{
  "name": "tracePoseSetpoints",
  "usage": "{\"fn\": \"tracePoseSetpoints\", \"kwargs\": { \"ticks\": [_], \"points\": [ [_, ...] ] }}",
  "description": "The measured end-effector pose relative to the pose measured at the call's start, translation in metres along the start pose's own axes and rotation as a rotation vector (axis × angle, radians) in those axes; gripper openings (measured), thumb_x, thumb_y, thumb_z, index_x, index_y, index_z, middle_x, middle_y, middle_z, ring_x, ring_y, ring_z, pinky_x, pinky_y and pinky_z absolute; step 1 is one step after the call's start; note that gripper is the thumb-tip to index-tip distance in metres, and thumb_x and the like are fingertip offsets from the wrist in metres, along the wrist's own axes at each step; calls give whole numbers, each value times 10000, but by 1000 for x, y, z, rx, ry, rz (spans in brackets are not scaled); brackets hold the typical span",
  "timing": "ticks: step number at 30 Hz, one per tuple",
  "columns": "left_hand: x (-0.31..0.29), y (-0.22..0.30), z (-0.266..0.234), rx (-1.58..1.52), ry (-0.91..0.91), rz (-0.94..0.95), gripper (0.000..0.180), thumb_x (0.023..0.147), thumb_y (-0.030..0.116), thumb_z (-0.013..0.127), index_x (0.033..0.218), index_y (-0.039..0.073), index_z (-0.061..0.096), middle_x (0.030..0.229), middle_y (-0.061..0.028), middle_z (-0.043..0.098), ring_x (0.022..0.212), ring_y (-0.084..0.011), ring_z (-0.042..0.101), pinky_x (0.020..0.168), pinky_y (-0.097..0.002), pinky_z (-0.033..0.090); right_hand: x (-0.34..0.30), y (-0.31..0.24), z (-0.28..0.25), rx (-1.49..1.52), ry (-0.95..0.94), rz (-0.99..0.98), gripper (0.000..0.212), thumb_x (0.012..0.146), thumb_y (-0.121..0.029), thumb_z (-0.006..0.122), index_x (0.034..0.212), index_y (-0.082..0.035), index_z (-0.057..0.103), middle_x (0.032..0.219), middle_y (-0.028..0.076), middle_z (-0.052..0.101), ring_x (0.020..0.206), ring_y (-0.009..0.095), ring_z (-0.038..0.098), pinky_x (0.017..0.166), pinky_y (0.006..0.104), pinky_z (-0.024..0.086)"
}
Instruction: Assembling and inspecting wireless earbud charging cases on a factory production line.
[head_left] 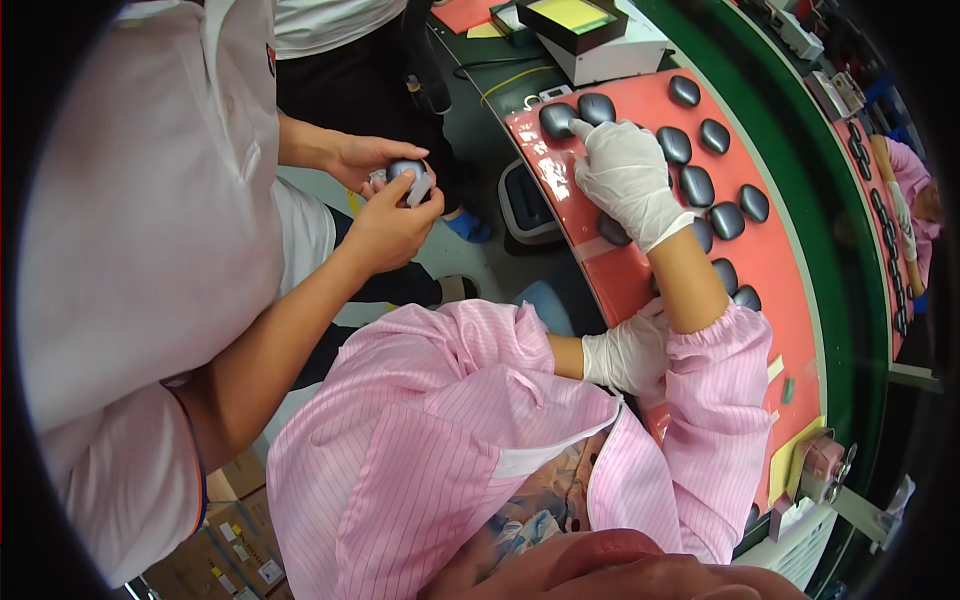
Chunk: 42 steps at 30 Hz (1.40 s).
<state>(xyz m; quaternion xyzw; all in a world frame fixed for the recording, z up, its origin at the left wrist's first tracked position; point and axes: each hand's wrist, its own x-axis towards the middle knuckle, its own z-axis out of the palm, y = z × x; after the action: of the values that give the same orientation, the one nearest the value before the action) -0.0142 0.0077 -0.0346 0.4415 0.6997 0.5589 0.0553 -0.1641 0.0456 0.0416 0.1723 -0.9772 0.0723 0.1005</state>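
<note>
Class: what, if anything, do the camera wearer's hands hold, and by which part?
The right hand is at the right edge of a dark rounded piece; whether it grips cannot be told. The left hand is partly hidden, its hold unclear.

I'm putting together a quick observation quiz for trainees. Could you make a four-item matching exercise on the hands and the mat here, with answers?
1. Right hand
2. Left hand
3. Co-worker's hands
4. Mat

A. Salmon-red, under many dark rounded pieces
B. Bare, holding a single dark piece
C. Gloved in white, partly hidden behind a pink sleeve
D. Gloved in white, a finger extended at pieces near the table's edge

Pairs: 1-D; 2-C; 3-B; 4-A
</note>
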Motion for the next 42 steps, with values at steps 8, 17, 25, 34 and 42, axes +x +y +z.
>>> {"fn": "tracePoseSetpoints", "kwargs": {
  "ticks": [8,17,25,34,42],
  "points": [
    [-6,-19,10,-387,-50,124,933,683,529,658,1415,77,297,1453,-80,335,1365,-282,235,1149,-461,136,14,3,31,-28,36,42,323,734,-160,585,1044,-94,647,824,148,645,821,320,608,739,441,484],
    [-36,-68,49,218,178,334,1132,457,541,769,1387,47,355,1459,-144,328,1355,-349,261,1141,-431,195,15,-38,38,-139,129,-118,357,713,-186,610,1051,-69,625,828,109,628,818,270,596,704,398,460],
    [-23,-48,29,274,197,427,1264,360,564,794,1413,45,325,1487,-153,280,1375,-349,226,1154,-426,172,13,-26,43,-131,94,-81,356,715,-206,614,1037,-56,628,836,119,626,827,272,593,707,392,453],
    [-2,-18,16,280,100,319,865,663,525,696,1339,55,428,1418,-135,389,1315,-330,335,1088,-451,271,0,-13,-1,-83,159,53,319,731,-186,606,1017,-44,606,826,141,614,827,306,588,722,410,474],
    [7,-19,9,246,175,388,418,752,332,587,1103,113,530,862,-19,461,835,-189,472,797,-334,328,-190,-42,-72,340,10,32,339,748,-8,620,1082,-54,599,787,106,551,775,299,555,704,404,442]
  ]
}}
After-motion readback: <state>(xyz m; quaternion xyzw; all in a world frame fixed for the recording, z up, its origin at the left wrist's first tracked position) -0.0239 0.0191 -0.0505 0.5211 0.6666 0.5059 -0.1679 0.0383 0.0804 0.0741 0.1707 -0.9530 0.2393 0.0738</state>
